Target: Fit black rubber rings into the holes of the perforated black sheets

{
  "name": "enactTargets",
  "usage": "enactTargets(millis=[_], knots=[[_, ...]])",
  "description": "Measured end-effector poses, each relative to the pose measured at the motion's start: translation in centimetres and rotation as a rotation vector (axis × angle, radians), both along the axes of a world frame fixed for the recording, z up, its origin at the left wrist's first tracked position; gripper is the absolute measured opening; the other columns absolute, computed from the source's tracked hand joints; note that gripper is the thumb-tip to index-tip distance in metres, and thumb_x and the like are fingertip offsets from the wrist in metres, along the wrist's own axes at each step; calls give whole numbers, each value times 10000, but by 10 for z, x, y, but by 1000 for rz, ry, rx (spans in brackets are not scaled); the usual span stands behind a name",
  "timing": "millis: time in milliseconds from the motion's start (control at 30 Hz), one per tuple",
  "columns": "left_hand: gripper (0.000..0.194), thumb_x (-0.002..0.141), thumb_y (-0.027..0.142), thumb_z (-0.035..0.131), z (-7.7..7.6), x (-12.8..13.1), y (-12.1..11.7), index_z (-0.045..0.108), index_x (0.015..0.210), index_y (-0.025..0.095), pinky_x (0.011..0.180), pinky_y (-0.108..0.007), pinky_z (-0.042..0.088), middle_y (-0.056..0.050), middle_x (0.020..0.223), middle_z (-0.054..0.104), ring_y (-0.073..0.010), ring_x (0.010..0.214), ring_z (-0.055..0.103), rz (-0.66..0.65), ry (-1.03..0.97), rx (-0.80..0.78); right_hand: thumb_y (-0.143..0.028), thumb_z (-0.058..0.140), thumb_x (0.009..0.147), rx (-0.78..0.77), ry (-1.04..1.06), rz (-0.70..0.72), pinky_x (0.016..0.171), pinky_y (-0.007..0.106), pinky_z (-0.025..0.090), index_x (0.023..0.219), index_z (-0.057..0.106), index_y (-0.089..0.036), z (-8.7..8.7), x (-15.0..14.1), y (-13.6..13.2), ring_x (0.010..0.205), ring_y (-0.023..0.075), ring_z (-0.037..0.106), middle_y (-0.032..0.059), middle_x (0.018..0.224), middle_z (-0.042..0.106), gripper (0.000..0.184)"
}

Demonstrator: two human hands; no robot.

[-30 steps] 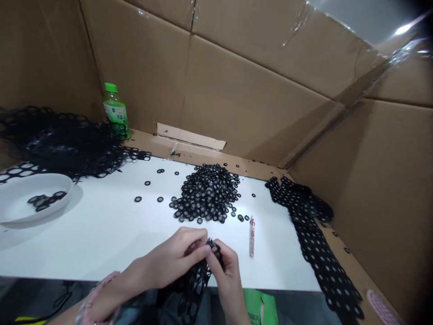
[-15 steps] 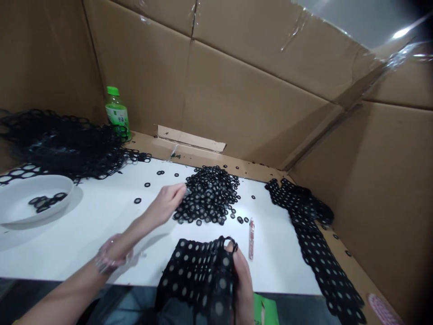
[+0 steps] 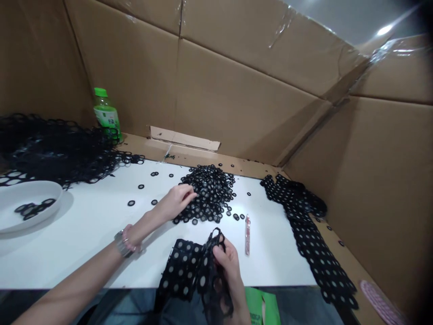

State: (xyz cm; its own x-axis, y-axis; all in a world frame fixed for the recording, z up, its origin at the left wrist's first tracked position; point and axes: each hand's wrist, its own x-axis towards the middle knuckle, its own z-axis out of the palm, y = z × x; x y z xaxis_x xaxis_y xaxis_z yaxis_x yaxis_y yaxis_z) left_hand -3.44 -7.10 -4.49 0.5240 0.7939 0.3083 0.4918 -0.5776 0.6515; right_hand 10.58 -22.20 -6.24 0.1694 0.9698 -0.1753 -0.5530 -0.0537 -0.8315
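My left hand (image 3: 176,201) is closed in a pinch at the left side of a heap of small black rings with pale centres (image 3: 211,192). Whatever is between its fingertips, if anything, is too small to make out. A pink beaded bracelet and a metal band circle that wrist. In my right hand (image 3: 230,264) is a black perforated sheet (image 3: 182,266), gripped between thumb and fingers. Pale round centres fill many of the sheet's holes. One open loop stands up at its top edge beside the thumb. The sheet bends and hangs past the table's front edge.
A white bowl (image 3: 56,205) with several rings stands left, before a tangle of black netting (image 3: 50,149). Behind is a green bottle (image 3: 108,116). A pen-like item (image 3: 247,234) lies right of the heap, then a long dotted black strip (image 3: 314,243). Cardboard walls (image 3: 237,95) surround the table.
My left hand has shifted right, over the heap's edge. My right hand has risen slightly leftward with the sheet, which now folds differently. The whole view has swung a little to the right.
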Motion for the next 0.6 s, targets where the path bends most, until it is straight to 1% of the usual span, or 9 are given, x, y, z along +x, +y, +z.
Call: enactTargets(millis=[67, 167, 233, 300, 333, 400, 500, 533, 600], knots=[[329, 875, 377, 408, 13, 1, -24, 410, 614, 176, 537, -220, 310, 33, 578, 435, -112, 553, 414, -118, 4, -56, -339, 724, 655, 9, 2, 14, 408, 139, 262, 767, 650, -143, 0, -1, 0, 417, 34, 322, -66, 489, 433, 238], [369, 824, 435, 499, 27, 4, -62, 373, 593, 176, 510, -213, 286, 47, 561, 414, -100, 538, 390, -293, 71, -156, -327, 682, 700, 34, 19, 24, 484, 176, 369, 847, 665, -162, 4, -7, -4, 520, 85, 468, -20, 609, 558, 221], [331, 865, 409, 439, 29, 8, -80, 393, 632, 178, 554, -217, 313, 35, 618, 461, -108, 587, 421, -338, 87, -190, -301, 668, 715, 33, 9, 4, 589, 218, 431, 881, 672, -177, 8, -9, -6, 644, 131, 551, 7, 715, 622, 207], [298, 915, 355, 333, 26, 10, -89, 420, 688, 183, 621, -225, 344, 17, 699, 504, -119, 655, 456, -351, 49, -221, -283, 672, 709, 5, 12, -18, 672, 253, 452, 924, 672, -196, 10, -9, -8, 739, 164, 585, 16, 783, 652, 232], [307, 928, 337, 294, 23, 10, -90, 420, 694, 184, 641, -228, 350, 13, 712, 508, -121, 667, 462, -341, 17, -240, -289, 673, 706, -9, 24, -17, 687, 264, 457, 940, 668, -206, 11, -8, -8, 753, 171, 592, 14, 789, 657, 248], [350, 938, 332, 253, 15, 8, -86, 395, 655, 183, 631, -228, 355, 21, 656, 484, -116, 626, 458, -301, -45, -304, -321, 666, 706, -14, 46, 15, 661, 274, 468, 928, 666, -221, 13, -3, -8, 699, 170, 598, 3, 737, 654, 243], [399, 941, 348, 209, 5, -2, -65, 333, 597, 187, 551, -229, 337, 42, 534, 407, -108, 517, 415, -161, -152, -387, -357, 671, 695, -1, 4, 33, 587, 261, 471, 838, 670, -217, 14, 6, -9, 584, 152, 583, -16, 624, 628, 201], [396, 938, 351, 206, 3, -5, -55, 324, 596, 191, 535, -232, 329, 45, 523, 394, -110, 503, 404, -89, -180, -367, -360, 681, 683, -24, -7, 0, 579, 258, 474, 811, 673, -216, 15, 9, -9, 591, 155, 592, -13, 626, 636, 193], [366, 929, 337, 221, 1, -10, -30, 316, 605, 197, 530, -242, 319, 41, 536, 389, -120, 512, 399, 74, -184, -225, -379, 684, 675, -103, 7, -102, 602, 267, 492, 799, 682, -227, 15, 11, -11, 690, 181, 630, 6, 721, 681, 196]])
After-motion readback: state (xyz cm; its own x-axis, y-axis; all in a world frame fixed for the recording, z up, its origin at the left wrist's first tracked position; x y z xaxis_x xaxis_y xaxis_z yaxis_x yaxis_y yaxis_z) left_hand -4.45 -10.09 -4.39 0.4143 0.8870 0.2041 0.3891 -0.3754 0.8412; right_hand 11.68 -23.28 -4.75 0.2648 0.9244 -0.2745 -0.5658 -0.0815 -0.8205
